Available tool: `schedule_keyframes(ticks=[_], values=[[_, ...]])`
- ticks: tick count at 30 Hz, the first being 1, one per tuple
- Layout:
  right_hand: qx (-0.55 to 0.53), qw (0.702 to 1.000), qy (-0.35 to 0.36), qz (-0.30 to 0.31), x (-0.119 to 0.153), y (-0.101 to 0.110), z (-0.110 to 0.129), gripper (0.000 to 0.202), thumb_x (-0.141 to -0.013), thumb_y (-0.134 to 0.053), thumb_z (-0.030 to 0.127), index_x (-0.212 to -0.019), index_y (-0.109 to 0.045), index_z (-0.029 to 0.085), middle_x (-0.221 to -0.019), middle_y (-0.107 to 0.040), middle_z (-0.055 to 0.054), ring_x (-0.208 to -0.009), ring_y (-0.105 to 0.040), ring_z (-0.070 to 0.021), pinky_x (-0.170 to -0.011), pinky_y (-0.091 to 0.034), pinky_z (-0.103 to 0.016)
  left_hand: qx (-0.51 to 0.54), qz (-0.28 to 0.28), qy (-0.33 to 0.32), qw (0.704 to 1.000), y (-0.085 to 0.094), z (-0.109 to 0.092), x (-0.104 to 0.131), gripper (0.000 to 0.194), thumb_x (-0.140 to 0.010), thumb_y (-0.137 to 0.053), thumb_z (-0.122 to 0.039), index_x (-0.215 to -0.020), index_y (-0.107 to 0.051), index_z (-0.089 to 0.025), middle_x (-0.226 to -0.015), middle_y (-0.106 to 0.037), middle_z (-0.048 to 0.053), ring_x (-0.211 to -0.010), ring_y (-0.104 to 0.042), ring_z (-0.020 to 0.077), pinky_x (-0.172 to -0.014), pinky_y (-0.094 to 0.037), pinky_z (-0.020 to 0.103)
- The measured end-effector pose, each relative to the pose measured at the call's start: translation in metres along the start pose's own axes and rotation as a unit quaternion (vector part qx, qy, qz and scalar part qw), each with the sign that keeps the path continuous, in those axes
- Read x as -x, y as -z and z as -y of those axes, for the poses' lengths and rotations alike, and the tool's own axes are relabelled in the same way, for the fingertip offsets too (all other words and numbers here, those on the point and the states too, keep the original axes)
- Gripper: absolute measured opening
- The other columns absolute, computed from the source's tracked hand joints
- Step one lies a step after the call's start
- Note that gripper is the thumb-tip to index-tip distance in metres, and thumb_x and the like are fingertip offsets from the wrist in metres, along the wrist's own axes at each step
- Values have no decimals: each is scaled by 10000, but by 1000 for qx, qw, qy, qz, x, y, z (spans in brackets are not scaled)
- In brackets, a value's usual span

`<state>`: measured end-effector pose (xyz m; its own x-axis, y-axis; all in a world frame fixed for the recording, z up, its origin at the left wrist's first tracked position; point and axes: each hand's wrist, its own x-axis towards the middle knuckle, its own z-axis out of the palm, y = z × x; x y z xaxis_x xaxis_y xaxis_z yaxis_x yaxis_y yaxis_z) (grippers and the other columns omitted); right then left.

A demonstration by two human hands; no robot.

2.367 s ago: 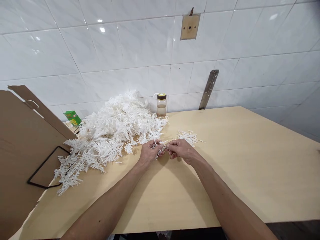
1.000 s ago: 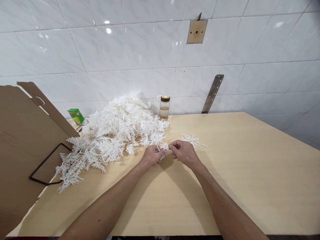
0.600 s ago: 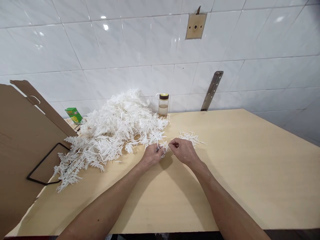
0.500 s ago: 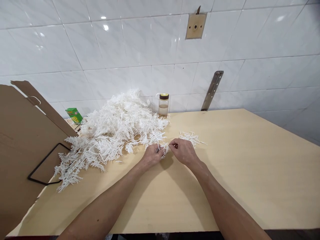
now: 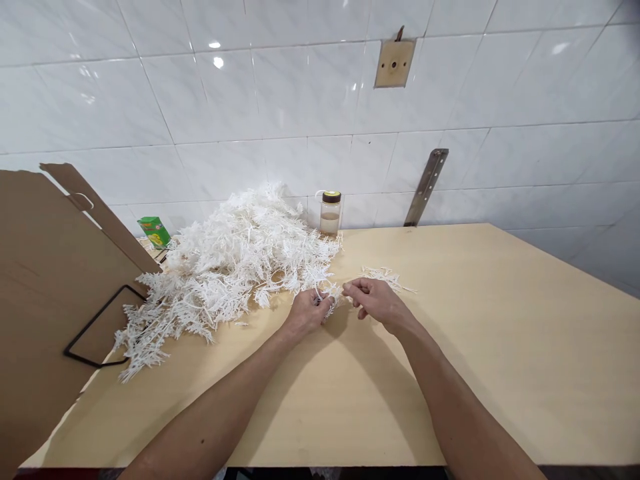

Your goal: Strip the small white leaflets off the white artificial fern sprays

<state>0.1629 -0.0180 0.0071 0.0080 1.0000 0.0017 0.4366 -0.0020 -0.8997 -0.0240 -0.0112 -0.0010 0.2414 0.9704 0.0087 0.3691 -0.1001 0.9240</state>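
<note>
Tabletop (image 5: 480, 360): pale, wood-toned, its near edge running below both forearms.

Left hand (image 5: 305, 315): closed, thumb against fingers, grasping a white sprig (image 5: 337, 293) whose branching tips stick out toward the other hand. Sprig small and partly covered by the fingers; direction of its long axis cannot be told.

Right hand (image 5: 379, 303): on the other side of the sprig, thumb and forefinger drawn near each other, remaining fingers curled loosely. Fingertips point left, just beside the sprig's free tips; whether they touch it or pinch a fragment cannot be told. The sprig thus lies between the two hands, in the left and directly off the fingertips of the right.

Loose white pieces (image 5: 395, 279): one small, flat scatter, just beyond the right hand.

White pile (image 5: 240, 247): large heap of feathery branches, left of and beyond the left hand, spreading toward the left edge.

Black wire frame (image 5: 95, 319): angular, at the pile's left end, against brown cardboard (image 5: 45, 300) standing upright.

Green box (image 5: 156, 233): small, yellow-marked, behind the cardboard's edge.

Bottle (image 5: 330, 221): clear, dark-lidded, part filled, upright beside the pile's far right.

Metal strip (image 5: 426, 188): perforated, leaning at the tiled wall (image 5: 280, 100).
</note>
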Motion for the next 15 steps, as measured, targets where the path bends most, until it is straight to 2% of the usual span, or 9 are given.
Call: schedule_keyframes(ticks=[3,8,11,15], values=[[-26,997,-29,64,2,-8,3,437,-825,-586,578,-859,-659,149,-742,-670,-51,-458,-581,-87,-417,-427,-179,-7,-15,-29,999,0,5,-2,299,-809,-552,-433,-683,-581,-163,-523,-546,-15,-495,-493,114,-505,-360,224],[-43,997,-48,51,-3,-17,-2,269,-808,-637,427,-814,-637,159,-613,-615,8,-420,-574,-80,-376,-376,-149,-32,-45,-42,998,-3,12,-5,300,-799,-572,-438,-800,-648,-148,-622,-590,2,-578,-522,130,-537,-386,226],[-53,996,-46,59,-5,-17,-6,177,-785,-640,339,-830,-627,168,-607,-608,23,-428,-588,-89,-362,-359,-144,-24,-43,-39,998,-5,13,-5,297,-800,-568,-434,-793,-637,-146,-613,-570,-3,-577,-511,128,-540,-386,227],[-58,995,-49,63,-5,-16,-7,149,-761,-644,303,-809,-610,166,-598,-609,23,-435,-594,-90,-371,-367,-137,-18,-35,-43,998,-6,13,-4,291,-812,-554,-431,-785,-623,-150,-610,-559,-9,-576,-497,124,-545,-380,227]])
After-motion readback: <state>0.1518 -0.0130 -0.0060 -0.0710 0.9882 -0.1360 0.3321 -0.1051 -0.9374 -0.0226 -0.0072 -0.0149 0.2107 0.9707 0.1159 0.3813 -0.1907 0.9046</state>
